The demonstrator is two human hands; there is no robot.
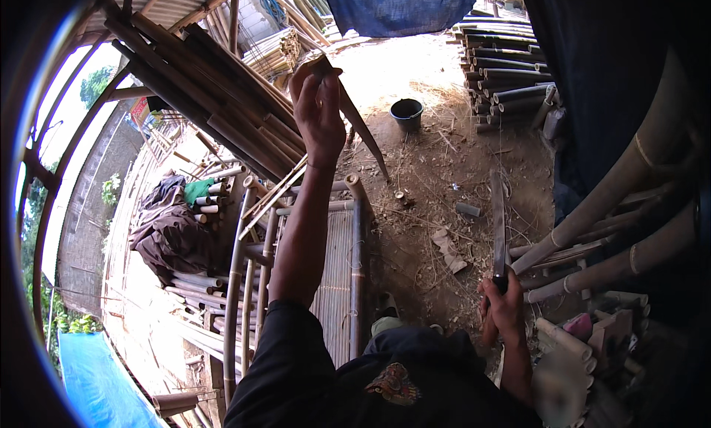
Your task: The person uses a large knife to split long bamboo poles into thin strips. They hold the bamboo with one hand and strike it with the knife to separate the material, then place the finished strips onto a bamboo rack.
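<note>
My left hand (pixel 320 120) is raised high at the centre, its fingers wrapped round the brown handle of a handsaw. The tapering saw blade (pixel 361 131) slants down to the right, its tip above the dirt floor. Lower on the right, my right hand (pixel 506 306) is closed on the dark handle of a machete. Its long, straight machete blade (pixel 498 217) points away from me. Just under that hand shows a reddish-brown piece (pixel 489 330); whether I hold it too, I cannot tell. Left of my legs stands a bamboo bench (pixel 333 269) with a slatted top.
Dark bamboo poles (pixel 215 94) lean at the upper left; cut poles (pixel 511 72) are stacked at the far right. A black bucket (pixel 406 114) stands on the littered dirt floor (pixel 415 243). Thick bamboo (pixel 592 220) slants along the right. Brown cloth (pixel 174 235) covers poles on the left.
</note>
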